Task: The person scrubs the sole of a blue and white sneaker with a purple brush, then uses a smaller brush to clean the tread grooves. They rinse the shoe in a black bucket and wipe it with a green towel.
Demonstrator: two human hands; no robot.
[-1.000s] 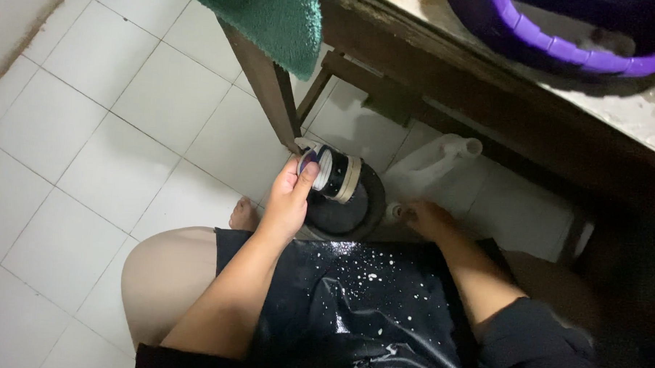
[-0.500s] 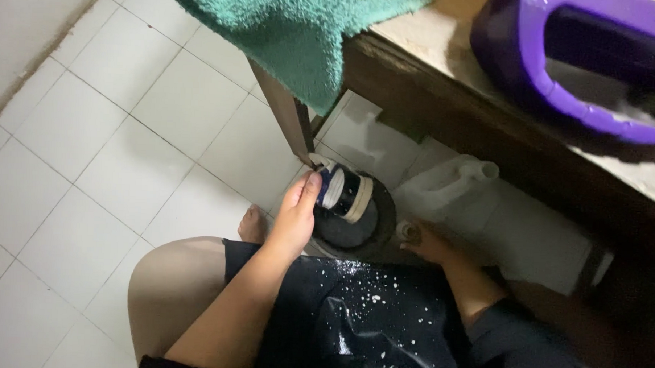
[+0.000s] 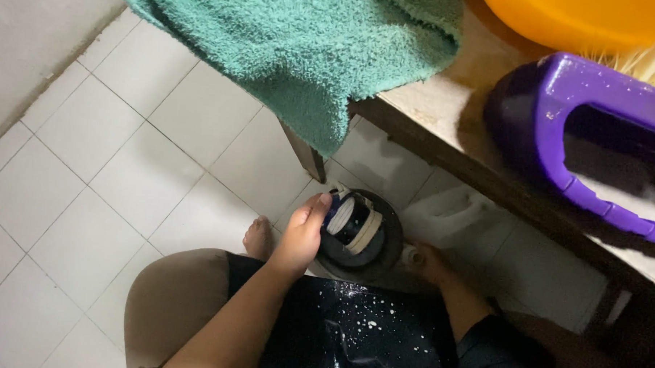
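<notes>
The left hand (image 3: pixel 302 234) reaches down toward the floor and has its fingers curled around the side of a small dark container with a pale band (image 3: pixel 353 222), thumb on top, grasping it; the container lies tilted on a round dark dish (image 3: pixel 383 253) that sits on the white tiled floor (image 3: pixel 125 170), just beside the wooden leg (image 3: pixel 304 153) of the worktop (image 3: pixel 446 115); the right hand (image 3: pixel 428 261) is low in the shadow under the worktop, its fingers touching the edge of the dish or something pale just beside it, and whether it is clenched or released cannot be told in the dark; behind the dish, under the worktop, lies a whitish plastic jug (image 3: pixel 448 213), partly hidden; a bare foot (image 3: pixel 259 238) shows on the tiles just left of the left hand; the person's lap is covered by a black apron (image 3: pixel 351 337) flecked with white specks; on the worktop above, a green towel (image 3: pixel 303 52) hangs over the edge, well apart from the hands; to its right stand a purple plastic tub (image 3: pixel 555 119) and, behind it, an orange basin (image 3: pixel 587 19), with pale bristles showing between them.
</notes>
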